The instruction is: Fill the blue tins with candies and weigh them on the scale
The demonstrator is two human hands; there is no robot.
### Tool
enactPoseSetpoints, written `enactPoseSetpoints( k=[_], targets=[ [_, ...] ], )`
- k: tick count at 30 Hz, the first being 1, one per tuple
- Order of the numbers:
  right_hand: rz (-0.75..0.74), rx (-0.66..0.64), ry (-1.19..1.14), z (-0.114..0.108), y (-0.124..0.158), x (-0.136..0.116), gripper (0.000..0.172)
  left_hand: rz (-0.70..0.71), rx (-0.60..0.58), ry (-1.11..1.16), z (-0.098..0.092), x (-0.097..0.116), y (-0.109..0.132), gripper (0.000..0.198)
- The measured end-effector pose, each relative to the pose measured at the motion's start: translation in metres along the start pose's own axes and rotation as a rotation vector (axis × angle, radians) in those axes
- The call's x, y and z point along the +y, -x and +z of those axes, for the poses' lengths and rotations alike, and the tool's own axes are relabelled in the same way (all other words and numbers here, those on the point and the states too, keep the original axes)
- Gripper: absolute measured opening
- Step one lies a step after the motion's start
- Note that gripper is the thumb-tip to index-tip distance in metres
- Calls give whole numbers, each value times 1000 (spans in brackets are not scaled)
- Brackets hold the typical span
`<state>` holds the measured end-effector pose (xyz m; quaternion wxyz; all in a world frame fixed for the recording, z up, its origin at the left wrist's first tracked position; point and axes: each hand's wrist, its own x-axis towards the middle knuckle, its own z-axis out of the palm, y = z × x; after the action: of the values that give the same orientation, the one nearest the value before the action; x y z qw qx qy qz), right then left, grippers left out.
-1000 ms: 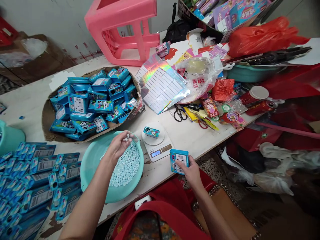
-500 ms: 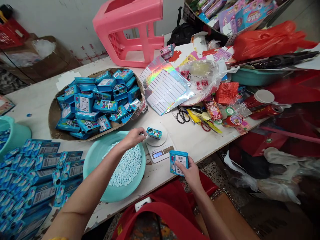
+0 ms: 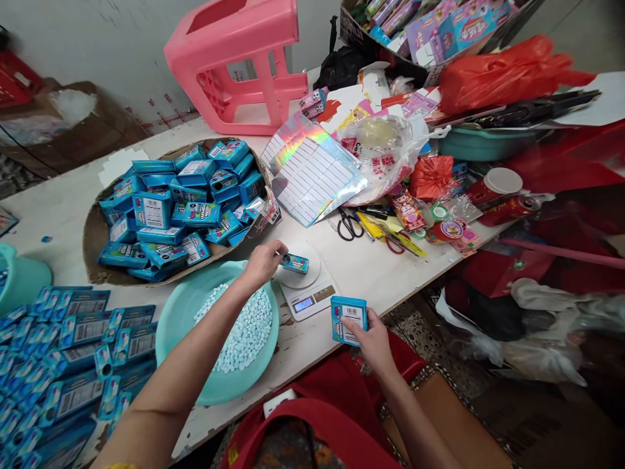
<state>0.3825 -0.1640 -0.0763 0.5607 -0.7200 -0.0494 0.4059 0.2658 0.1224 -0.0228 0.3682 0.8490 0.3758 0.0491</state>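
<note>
My left hand (image 3: 265, 263) is over the far rim of a turquoise basin (image 3: 165, 326). Its fingertips are pinched together beside one end of a small blue candy box (image 3: 297, 264), and whatever they hold is too small to make out. That box stands on the round plate of a white digital scale (image 3: 319, 299) with a lit display. Pale blue candies (image 3: 244, 339) cover the bottom of the basin. Clear of the table's front edge, my right hand (image 3: 374, 342) grips another blue candy box (image 3: 349, 312), its barcode label facing up.
A torn cardboard tray (image 3: 90, 251) heaped with blue boxes stands behind the basin. Rows of blue boxes (image 3: 73, 391) fill the left front. Behind the scale lie scissors (image 3: 350, 225), shiny label sheets (image 3: 312, 176) and a pink plastic stool (image 3: 234, 85) on its side.
The whole view has shifted slightly. My left fingertips have come closer to the end of the box on the scale. My right hand keeps hold of its box.
</note>
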Motion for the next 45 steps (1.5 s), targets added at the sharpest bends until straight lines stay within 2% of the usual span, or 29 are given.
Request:
enactPoseSetpoints(
  k=[3,8,10,11,13,16,18,20,22,23,25,28,31,33,34,36,38,39,40,42,44,45],
  targets=[
    [-10,-8,5,2,1,-5,46,-58,34,80,-2,-4,4,21],
    [-10,-14,44,5,5,-10,46,-31,-61,-228,20,1,17,15],
    [-6,-6,71,4,8,-8,46,-20,-59,-294,23,4,27,15],
    [-2,-3,62,4,8,-7,45,-24,-32,-300,20,4,34,17],
    [17,4,-39,4,8,-4,44,-46,86,-277,0,-1,58,19],
    [67,-53,-212,14,8,-3,43,-142,366,-243,-52,-17,122,23],
    [81,-139,-220,30,12,-7,43,-299,527,-286,-87,-34,175,28],
    [49,-240,-148,52,20,-15,46,-499,633,-351,-113,-62,221,31],
    [-20,-331,-34,74,29,-24,50,-745,692,-445,-125,-98,250,33],
    [-58,-366,15,85,34,-29,52,-857,666,-468,-126,-118,257,34],
    [-109,-440,86,102,42,-36,53,-1023,544,-461,-119,-156,258,36],
    [-112,-513,93,116,50,-39,46,-1068,381,-418,-99,-201,243,42],
    [8,-454,-53,123,52,-35,40,-1034,318,-399,-84,-226,228,43],
    [137,-421,-147,125,52,-33,40,-1036,293,-379,-80,-230,225,42],
    [195,-425,-180,127,52,-32,41,-1042,304,-374,-79,-228,225,42],
    [267,-443,-238,129,51,-32,41,-1029,397,-371,-78,-211,226,45],
    [281,-443,-289,131,51,-33,37,-921,491,-300,-72,-178,228,46],
    [280,-433,-304,131,51,-33,35,-828,493,-212,-65,-157,227,44],
    [276,-415,-315,132,51,-32,34,-710,446,-76,-55,-133,226,42],
    [243,-360,-320,134,54,-31,34,-488,241,308,-27,-85,222,41],
    [155,-301,-315,135,58,-26,38,-363,5,607,6,-44,214,40],
    [99,-281,-310,136,61,-23,41,-334,-58,721,20,-29,209,41]
  ],
)
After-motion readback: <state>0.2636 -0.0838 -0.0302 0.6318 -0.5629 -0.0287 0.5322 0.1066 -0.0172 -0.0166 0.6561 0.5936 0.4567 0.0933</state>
